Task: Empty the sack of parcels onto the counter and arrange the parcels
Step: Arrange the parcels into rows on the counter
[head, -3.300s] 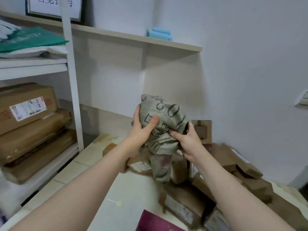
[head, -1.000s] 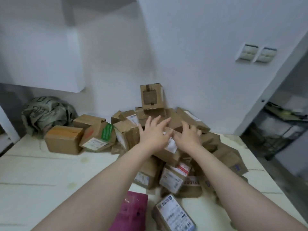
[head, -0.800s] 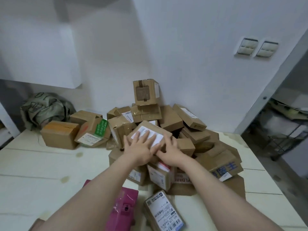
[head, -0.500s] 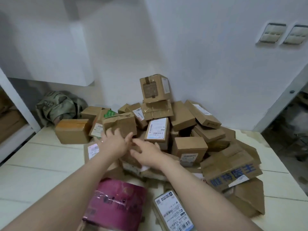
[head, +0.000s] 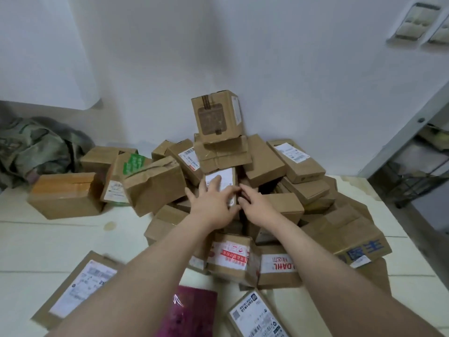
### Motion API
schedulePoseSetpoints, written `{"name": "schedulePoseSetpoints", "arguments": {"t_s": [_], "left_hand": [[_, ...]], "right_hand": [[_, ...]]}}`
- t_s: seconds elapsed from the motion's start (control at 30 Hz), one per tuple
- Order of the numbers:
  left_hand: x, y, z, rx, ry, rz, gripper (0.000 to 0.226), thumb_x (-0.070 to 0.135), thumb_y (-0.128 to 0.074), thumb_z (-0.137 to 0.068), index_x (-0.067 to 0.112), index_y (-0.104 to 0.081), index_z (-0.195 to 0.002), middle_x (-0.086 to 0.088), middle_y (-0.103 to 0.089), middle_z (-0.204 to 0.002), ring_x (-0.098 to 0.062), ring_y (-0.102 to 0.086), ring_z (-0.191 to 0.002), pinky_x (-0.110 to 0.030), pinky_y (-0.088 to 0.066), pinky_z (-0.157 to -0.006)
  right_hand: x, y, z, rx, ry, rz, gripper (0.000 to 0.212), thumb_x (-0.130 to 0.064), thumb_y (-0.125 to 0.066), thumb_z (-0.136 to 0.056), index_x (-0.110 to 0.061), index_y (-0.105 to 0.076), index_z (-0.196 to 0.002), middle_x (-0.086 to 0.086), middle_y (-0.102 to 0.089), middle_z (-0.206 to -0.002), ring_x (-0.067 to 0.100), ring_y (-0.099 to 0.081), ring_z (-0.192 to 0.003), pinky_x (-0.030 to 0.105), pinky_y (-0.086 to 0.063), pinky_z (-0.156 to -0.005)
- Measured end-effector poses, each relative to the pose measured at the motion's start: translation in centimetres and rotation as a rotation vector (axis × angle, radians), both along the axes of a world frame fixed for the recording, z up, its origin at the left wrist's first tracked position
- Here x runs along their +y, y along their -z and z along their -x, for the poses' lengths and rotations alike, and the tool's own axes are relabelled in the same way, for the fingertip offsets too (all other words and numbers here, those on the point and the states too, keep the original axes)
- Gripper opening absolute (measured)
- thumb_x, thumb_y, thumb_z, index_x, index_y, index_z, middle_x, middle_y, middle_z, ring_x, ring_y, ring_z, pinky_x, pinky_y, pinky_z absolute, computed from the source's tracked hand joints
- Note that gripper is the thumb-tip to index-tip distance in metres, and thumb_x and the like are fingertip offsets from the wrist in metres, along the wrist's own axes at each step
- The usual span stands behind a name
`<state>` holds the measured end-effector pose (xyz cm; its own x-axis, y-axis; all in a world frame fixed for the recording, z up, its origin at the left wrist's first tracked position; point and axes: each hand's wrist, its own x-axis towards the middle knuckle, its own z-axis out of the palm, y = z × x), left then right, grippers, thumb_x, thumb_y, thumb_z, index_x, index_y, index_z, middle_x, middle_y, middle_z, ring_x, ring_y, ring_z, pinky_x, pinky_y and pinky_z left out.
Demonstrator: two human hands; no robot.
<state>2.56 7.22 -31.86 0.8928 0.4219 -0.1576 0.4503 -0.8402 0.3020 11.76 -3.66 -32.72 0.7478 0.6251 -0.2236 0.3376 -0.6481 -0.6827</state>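
Observation:
A heap of brown cardboard parcels (head: 264, 164) is piled against the wall on the pale counter (head: 48, 242). One cube-shaped box (head: 217, 115) sits on top of it. The emptied grey-green sack (head: 36, 152) lies crumpled at the far left. My left hand (head: 213, 203) rests over a white-labelled parcel (head: 224, 177) in the middle of the heap, fingers across the label. My right hand (head: 257, 206) presses the same parcel's right edge, its fingertips touching the left ones.
An orange-taped box (head: 65, 193) and a green-labelled box (head: 133, 164) stand apart on the left. A flat labelled box (head: 80, 288), a pink packet (head: 192, 312) and another labelled box (head: 257, 317) lie near me. A metal rack (head: 413, 171) stands off the counter's right end.
The sack went from my hands to the counter's left end. In the last half second both hands rose from low in the heap onto the white-labelled parcel.

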Motion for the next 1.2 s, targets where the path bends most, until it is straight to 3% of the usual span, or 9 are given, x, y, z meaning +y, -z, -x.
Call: {"name": "schedulePoseSetpoints", "arguments": {"t_s": [0.3,0.47,0.57,0.63,0.73,0.8,0.93,1.1,1.2], "left_hand": [[7.2,0.7,8.9,0.171,-0.377,-0.086,0.053,0.036,-0.053,-0.087,0.016,-0.043,-0.135,-0.012,-0.027,-0.144,-0.034,-0.024,-0.135,-0.058,-0.028,-0.109],[6.9,-0.3,10.5,0.298,-0.565,-0.147,0.056,0.037,-0.057,-0.089,0.013,-0.042,-0.137,-0.019,-0.027,-0.146,-0.043,-0.020,-0.138,-0.061,-0.017,-0.114],[4.5,-0.7,8.4,0.088,-0.406,-0.176,0.044,0.032,-0.055,-0.089,0.017,-0.046,-0.130,-0.016,-0.040,-0.137,-0.038,-0.036,-0.128,-0.053,-0.028,-0.110],[2.0,-1.0,6.4,0.032,-0.217,-0.041,0.043,0.044,-0.046,-0.095,0.023,-0.049,-0.133,-0.011,-0.047,-0.137,-0.034,-0.041,-0.128,-0.051,-0.029,-0.111],[-1.7,0.7,4.2,0.307,-0.002,0.133,0.049,0.050,-0.031,-0.100,0.033,-0.041,-0.145,-0.010,-0.050,-0.140,-0.033,-0.047,-0.126,-0.049,-0.033,-0.107],[-3.0,2.3,3.9,0.500,0.034,0.144,0.052,0.042,-0.025,-0.101,0.034,-0.025,-0.152,-0.014,-0.049,-0.141,-0.034,-0.053,-0.120,-0.050,-0.038,-0.100],[-4.6,1.7,3.7,0.608,-0.071,0.161,0.071,0.063,-0.024,-0.097,0.012,-0.044,-0.144,-0.011,-0.056,-0.135,-0.029,-0.058,-0.114,-0.041,-0.045,-0.098],[-5.3,0.7,2.8,0.843,0.009,0.199,0.075,0.062,-0.036,-0.095,0.004,-0.044,-0.141,-0.003,-0.067,-0.124,-0.022,-0.067,-0.080,-0.034,-0.052,-0.088],[-5.6,-0.4,0.9,0.704,-0.033,0.229,0.054,0.054,-0.046,-0.096,0.008,-0.056,-0.123,-0.002,-0.072,-0.109,-0.022,-0.071,-0.079,-0.031,-0.052,-0.062]], "right_hand": [[8.4,-1.0,10.6,0.065,-0.475,-0.025,0.044,-0.016,-0.042,-0.102,-0.017,-0.041,-0.146,0.010,-0.048,-0.147,0.024,-0.043,-0.135,0.027,-0.031,-0.108],[6.6,-1.9,9.5,-0.468,-0.400,0.081,0.030,-0.030,-0.045,-0.099,-0.026,-0.066,-0.120,0.000,-0.070,-0.115,0.023,-0.062,-0.108,0.035,-0.048,-0.091],[2.3,-2.0,5.8,-0.731,-0.169,0.292,0.033,-0.037,-0.040,-0.099,-0.028,-0.060,-0.123,0.000,-0.061,-0.128,0.023,-0.048,-0.124,0.049,-0.029,-0.110],[-1.5,-1.7,3.1,-0.582,-0.160,0.582,0.041,-0.048,-0.041,-0.097,-0.033,-0.053,-0.133,-0.001,-0.040,-0.149,0.025,-0.026,-0.141,0.063,-0.008,-0.114],[-6.1,-1.6,1.4,-0.396,-0.294,0.651,0.043,-0.055,-0.045,-0.093,-0.043,-0.048,-0.135,-0.002,-0.030,-0.151,0.025,-0.016,-0.141,0.061,-0.019,-0.112],[-7.6,-2.2,1.3,-0.418,-0.340,0.618,0.046,-0.058,-0.043,-0.093,-0.047,-0.043,-0.138,-0.001,-0.036,-0.147,0.026,-0.020,-0.138,0.060,-0.023,-0.109],[-9.9,-2.5,1.0,-0.375,-0.397,0.858,0.056,-0.062,-0.041,-0.092,-0.038,-0.039,-0.143,0.002,-0.043,-0.146,0.030,-0.035,-0.135,0.061,-0.022,-0.107],[-11.6,-3.2,-0.1,-0.179,-0.548,0.942,0.057,-0.057,-0.047,-0.093,-0.022,-0.053,-0.137,0.002,-0.054,-0.137,0.025,-0.054,-0.118,0.039,-0.047,-0.098],[-10.7,-4.0,-1.7,-0.034,-0.520,0.973,0.058,-0.058,-0.051,-0.090,-0.021,-0.055,-0.134,0.003,-0.062,-0.121,0.024,-0.064,-0.102,0.037,-0.055,-0.086]]}}
